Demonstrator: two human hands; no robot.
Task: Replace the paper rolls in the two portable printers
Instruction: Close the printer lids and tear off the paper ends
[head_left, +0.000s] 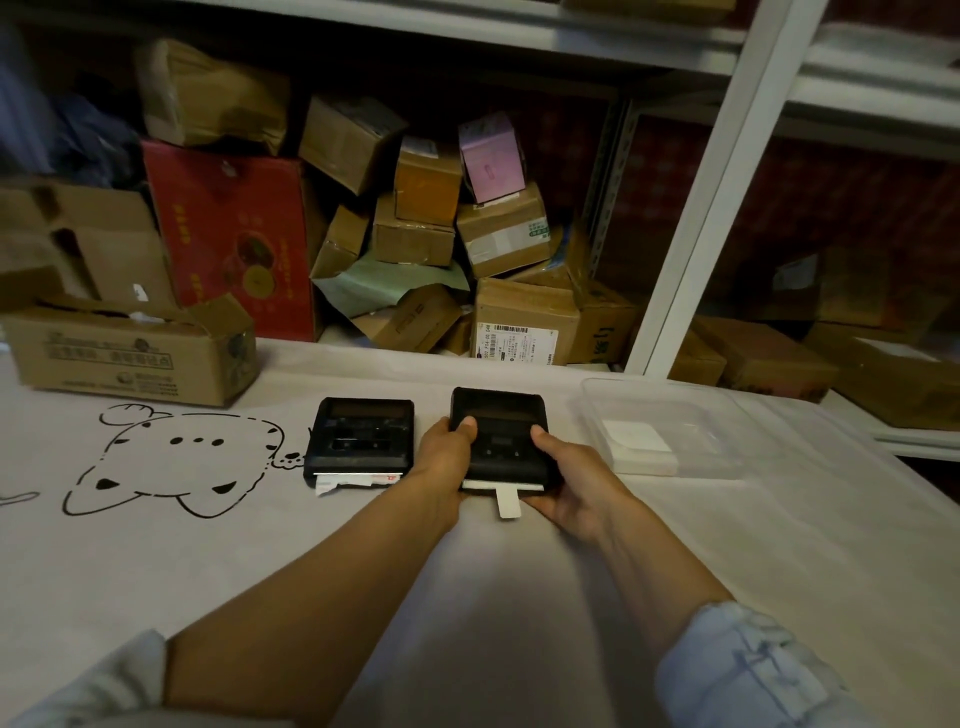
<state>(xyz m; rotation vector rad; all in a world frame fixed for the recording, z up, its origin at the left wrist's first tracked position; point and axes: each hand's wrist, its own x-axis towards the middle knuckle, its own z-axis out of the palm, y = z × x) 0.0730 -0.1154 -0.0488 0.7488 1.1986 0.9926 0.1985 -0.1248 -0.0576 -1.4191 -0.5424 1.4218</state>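
Two black portable printers lie side by side on the pale table cloth. The left printer (360, 439) rests untouched, with torn white paper sticking out of its near edge. Both my hands grip the right printer (501, 434): my left hand (441, 462) on its left side with the thumb on top, my right hand (563, 478) on its right side and near corner. A narrow white paper strip (508, 501) hangs from that printer's near edge. Right of it a clear plastic tray (727, 415) holds a white paper pack (639, 441).
An open cardboard box (135, 353) stands at the table's back left. Behind the table, shelves are piled with cardboard boxes (426, 228) and a red carton (234, 234). A white shelf post (696, 218) rises at the back right. A cartoon drawing (171, 462) marks the cloth.
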